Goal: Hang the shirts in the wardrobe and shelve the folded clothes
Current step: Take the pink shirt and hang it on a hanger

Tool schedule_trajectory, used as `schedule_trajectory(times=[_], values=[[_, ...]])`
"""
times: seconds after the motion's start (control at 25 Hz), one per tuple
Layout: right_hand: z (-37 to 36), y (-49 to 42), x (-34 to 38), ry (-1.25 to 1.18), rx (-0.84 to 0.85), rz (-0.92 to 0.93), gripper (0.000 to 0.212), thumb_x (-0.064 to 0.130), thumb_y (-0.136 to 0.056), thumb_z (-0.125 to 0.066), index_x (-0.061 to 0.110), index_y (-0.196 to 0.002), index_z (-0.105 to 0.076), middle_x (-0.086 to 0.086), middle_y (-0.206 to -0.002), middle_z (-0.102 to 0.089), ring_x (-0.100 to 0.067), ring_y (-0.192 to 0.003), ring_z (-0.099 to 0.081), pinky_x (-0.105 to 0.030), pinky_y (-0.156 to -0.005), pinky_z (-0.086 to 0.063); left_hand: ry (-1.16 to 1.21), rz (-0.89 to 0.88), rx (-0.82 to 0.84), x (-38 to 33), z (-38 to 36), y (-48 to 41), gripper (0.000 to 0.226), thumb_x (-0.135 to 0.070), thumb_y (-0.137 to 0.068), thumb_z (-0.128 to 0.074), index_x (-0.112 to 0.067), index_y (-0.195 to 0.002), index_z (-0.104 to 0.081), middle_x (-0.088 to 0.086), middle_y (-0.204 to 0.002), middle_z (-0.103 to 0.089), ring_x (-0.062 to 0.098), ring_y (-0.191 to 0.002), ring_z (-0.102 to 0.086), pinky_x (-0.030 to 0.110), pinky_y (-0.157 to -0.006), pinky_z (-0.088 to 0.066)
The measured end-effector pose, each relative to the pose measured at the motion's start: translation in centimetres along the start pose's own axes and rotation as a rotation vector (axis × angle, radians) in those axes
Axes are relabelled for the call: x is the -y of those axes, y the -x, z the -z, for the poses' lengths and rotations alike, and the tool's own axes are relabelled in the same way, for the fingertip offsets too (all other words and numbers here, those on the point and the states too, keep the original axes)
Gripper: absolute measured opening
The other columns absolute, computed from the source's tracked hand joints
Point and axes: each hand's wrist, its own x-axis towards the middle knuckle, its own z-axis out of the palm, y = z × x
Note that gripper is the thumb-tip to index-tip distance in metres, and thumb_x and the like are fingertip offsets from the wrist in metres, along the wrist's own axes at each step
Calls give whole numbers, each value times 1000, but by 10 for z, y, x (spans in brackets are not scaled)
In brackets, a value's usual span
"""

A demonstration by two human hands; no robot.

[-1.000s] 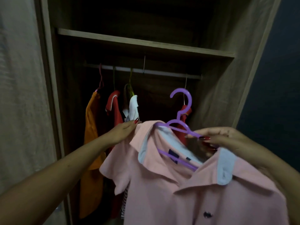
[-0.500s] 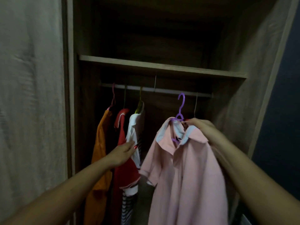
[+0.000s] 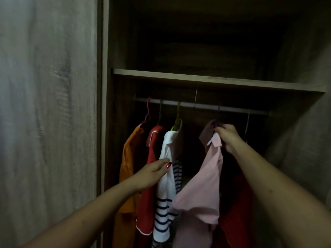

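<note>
A pink collared shirt (image 3: 206,179) hangs on a purple hanger (image 3: 218,109) whose hook sits on the wardrobe rail (image 3: 206,107). My right hand (image 3: 228,137) grips the shirt's collar just under the hook. My left hand (image 3: 152,174), fingers together, rests flat against the white striped shirt (image 3: 165,199) and holds nothing. Left of it hang a red shirt (image 3: 148,197) and an orange shirt (image 3: 127,167). Another red garment (image 3: 236,212) hangs behind the pink shirt, mostly hidden.
A wooden shelf (image 3: 215,80) runs above the rail, dark above it. The wardrobe's left panel (image 3: 105,122) and a pale door (image 3: 48,122) stand at the left; the right side wall (image 3: 304,140) closes in at the right. A bare hanger hook (image 3: 248,120) hangs far right.
My right hand has lifted the pink shirt deeper into the wardrobe and the purple hook has gone over the rail. My left hand stays against the hanging shirts.
</note>
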Motion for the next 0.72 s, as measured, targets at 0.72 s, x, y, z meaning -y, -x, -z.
schedule_trajectory(times=[0.72], values=[[-31,63,-80,609,-12,735,45,-8,-80,-47,-8,-125,-55,-24,-134,-52,-36,-128,-46,-40,-114,-29,141,153,-71,14,-23,36,39,-34,-99,-40,-26,-138,-44,0,-128,-57,14,-114,-57,33,-89,-53]])
